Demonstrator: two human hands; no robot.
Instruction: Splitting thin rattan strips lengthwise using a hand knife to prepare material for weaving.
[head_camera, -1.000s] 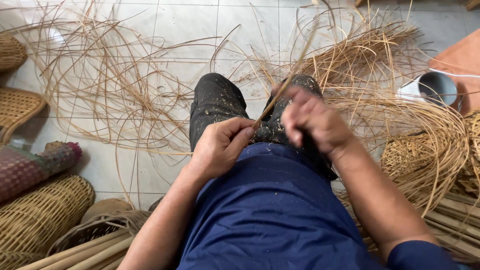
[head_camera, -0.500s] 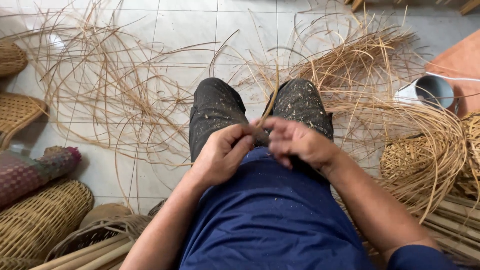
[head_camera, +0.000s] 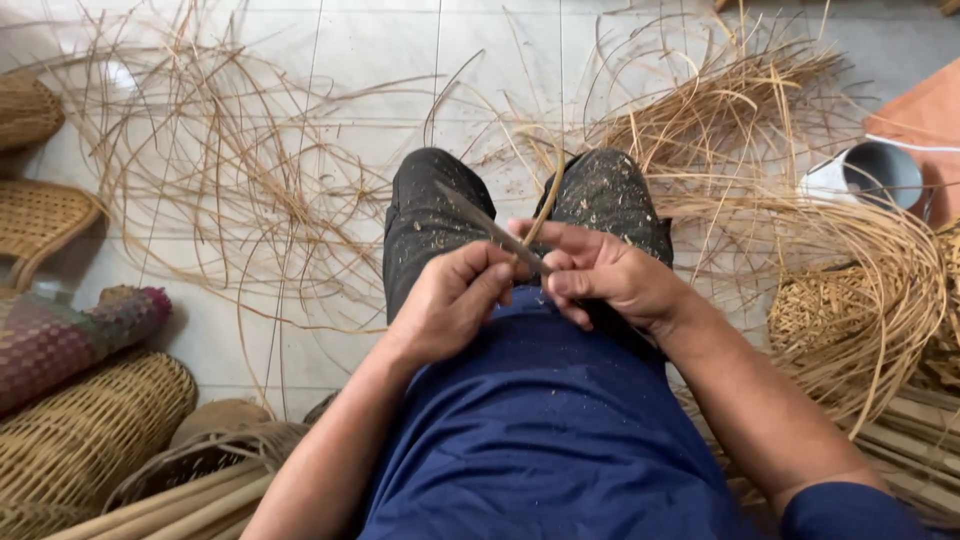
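At the left, woven baskets (head_camera: 80, 440) are lying on the tiled floor (head_camera: 380, 50). Above the lap, the left hand (head_camera: 445, 305) is gripping a thin blade (head_camera: 485, 225) with closed fingers. The right hand (head_camera: 610, 275) is pinching 1 cane strip (head_camera: 545, 205) against it.

Baskets (head_camera: 85, 440) left, cane strips (head_camera: 230, 190) ahead (bucket (head_camera: 880, 172) right).

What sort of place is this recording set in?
Probably a home basket-weaving workspace on a tiled floor: loose cane strips lie scattered, woven baskets sit at the side, and the left hand and right hand work a cane strip with a blade.
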